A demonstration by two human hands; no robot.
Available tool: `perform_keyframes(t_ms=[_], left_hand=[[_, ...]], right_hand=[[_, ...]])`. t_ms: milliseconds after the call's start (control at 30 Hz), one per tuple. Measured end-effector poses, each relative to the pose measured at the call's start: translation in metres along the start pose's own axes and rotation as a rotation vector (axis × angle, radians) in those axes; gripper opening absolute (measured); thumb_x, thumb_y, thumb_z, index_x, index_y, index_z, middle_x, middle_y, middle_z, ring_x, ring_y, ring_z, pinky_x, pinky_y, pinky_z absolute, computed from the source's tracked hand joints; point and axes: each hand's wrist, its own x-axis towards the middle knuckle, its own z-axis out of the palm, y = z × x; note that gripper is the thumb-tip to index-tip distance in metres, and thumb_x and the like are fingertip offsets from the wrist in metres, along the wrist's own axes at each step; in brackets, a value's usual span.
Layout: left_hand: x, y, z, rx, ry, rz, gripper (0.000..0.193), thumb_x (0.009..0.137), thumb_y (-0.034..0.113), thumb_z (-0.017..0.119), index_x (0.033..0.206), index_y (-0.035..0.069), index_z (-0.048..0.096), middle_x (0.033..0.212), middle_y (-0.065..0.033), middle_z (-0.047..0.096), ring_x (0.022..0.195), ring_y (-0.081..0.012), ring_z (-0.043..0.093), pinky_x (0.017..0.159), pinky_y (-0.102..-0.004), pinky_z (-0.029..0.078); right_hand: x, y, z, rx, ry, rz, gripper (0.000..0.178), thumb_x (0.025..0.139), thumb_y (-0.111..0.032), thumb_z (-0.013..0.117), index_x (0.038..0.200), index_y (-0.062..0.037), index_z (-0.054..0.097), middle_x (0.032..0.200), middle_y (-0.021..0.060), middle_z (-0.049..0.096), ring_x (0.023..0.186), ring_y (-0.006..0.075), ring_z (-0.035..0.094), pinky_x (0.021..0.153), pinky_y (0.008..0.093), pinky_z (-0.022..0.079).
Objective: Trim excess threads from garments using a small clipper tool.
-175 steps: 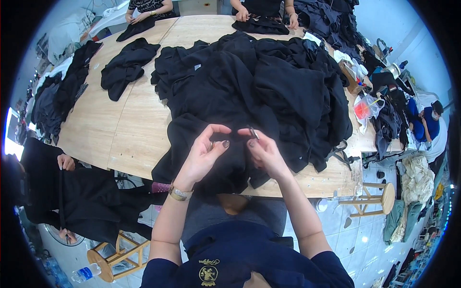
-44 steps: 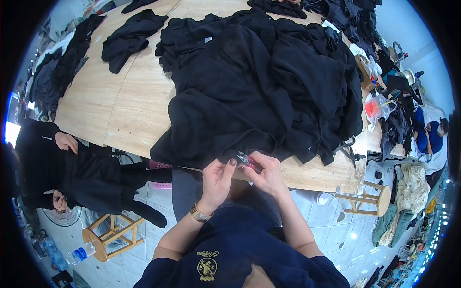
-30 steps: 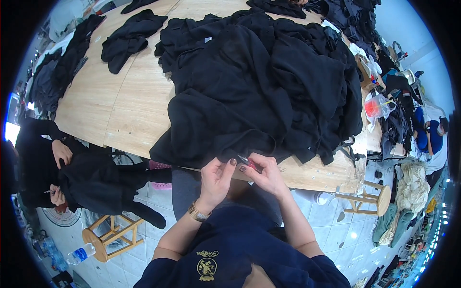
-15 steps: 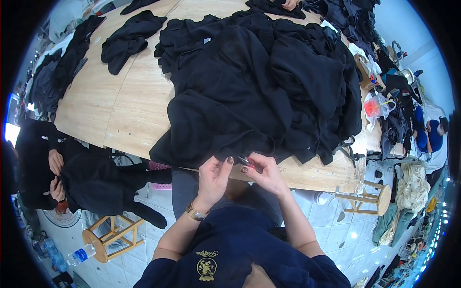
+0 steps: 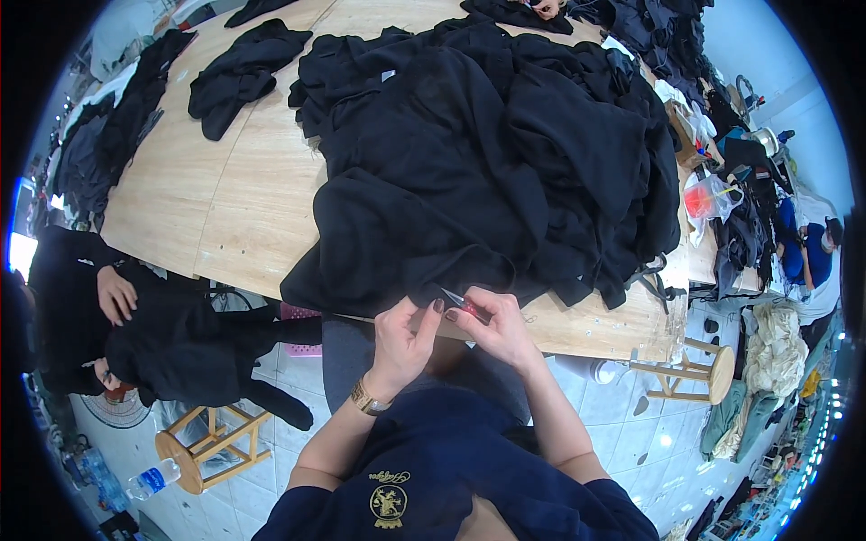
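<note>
A large heap of black cloth covers the middle of the wooden table, its near edge hanging at the table's front. My left hand, with a gold watch on the wrist, pinches that near edge between thumb and fingers. Just to the right, my right hand is closed round a small pair of thread snips with red handles. The metal tips point up and left, close to the cloth beside my left thumb. Whether the blades touch the fabric I cannot tell.
Another black piece lies on the table at the far left. A co-worker's hand rests on black cloth at left. Wooden stools stand at both sides. A bagged red drink sits at the right.
The snips have turned slightly, so their metal tips show more clearly beside my left thumb. My hands have barely shifted. The co-worker's hands at left have moved apart.
</note>
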Motion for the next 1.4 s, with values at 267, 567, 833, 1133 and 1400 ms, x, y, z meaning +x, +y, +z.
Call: perform_keyframes(t_ms=[267, 567, 833, 1133, 1400], left_hand=[[0.001, -0.005, -0.002, -0.021, -0.005, 0.022, 0.014, 0.088, 0.008, 0.056, 0.097, 0.0, 0.063, 0.084, -0.014, 0.067, 0.076, -0.0219, 0.066, 0.066, -0.0267, 0.048], [0.002, 0.004, -0.003, 0.053, -0.035, 0.037, 0.014, 0.088, 0.007, 0.056, 0.099, 0.0, 0.063, 0.085, -0.0151, 0.066, 0.076, -0.0235, 0.066, 0.067, -0.0275, 0.048], [0.002, -0.007, -0.003, 0.014, -0.056, 0.045, 0.015, 0.09, 0.008, 0.055, 0.099, -0.001, 0.062, 0.088, -0.0125, 0.067, 0.078, -0.0195, 0.066, 0.069, -0.0259, 0.047], [0.006, -0.018, -0.004, -0.727, -0.193, -0.227, 0.021, 0.096, 0.014, 0.047, 0.109, -0.002, 0.053, 0.095, -0.0073, 0.06, 0.079, -0.0181, 0.064, 0.073, -0.0306, 0.057], [0.006, -0.019, -0.007, -0.746, -0.17, -0.237, 0.02, 0.096, 0.015, 0.046, 0.106, -0.002, 0.052, 0.091, -0.0064, 0.06, 0.08, -0.0172, 0.065, 0.072, -0.0303, 0.057]], right_hand=[[0.0, -0.006, 0.0, 0.06, -0.004, 0.024, 0.032, 0.08, -0.029, 0.067, 0.071, -0.0012, 0.054, 0.052, 0.0104, 0.045, 0.045, 0.0223, 0.045, 0.046, 0.0323, 0.035], [-0.001, 0.0, -0.002, 0.039, -0.007, 0.035, 0.032, 0.08, -0.029, 0.067, 0.071, -0.0007, 0.053, 0.054, 0.0106, 0.045, 0.046, 0.0231, 0.044, 0.047, 0.0323, 0.035], [-0.001, 0.002, 0.004, 0.222, 0.018, 0.05, 0.029, 0.083, -0.025, 0.065, 0.072, -0.001, 0.052, 0.057, 0.0033, 0.047, 0.047, 0.0135, 0.041, 0.047, 0.0278, 0.032], [0.013, -0.006, 0.012, 0.551, 0.127, 0.164, 0.024, 0.081, -0.009, 0.067, 0.103, -0.0001, 0.062, 0.072, -0.0059, 0.053, 0.058, -0.0013, 0.039, 0.052, 0.0155, 0.03], [0.013, -0.003, 0.013, 0.749, 0.288, 0.351, 0.011, 0.089, -0.013, 0.059, 0.085, -0.0031, 0.059, 0.063, -0.0049, 0.051, 0.057, 0.0009, 0.043, 0.052, 0.0175, 0.033]])
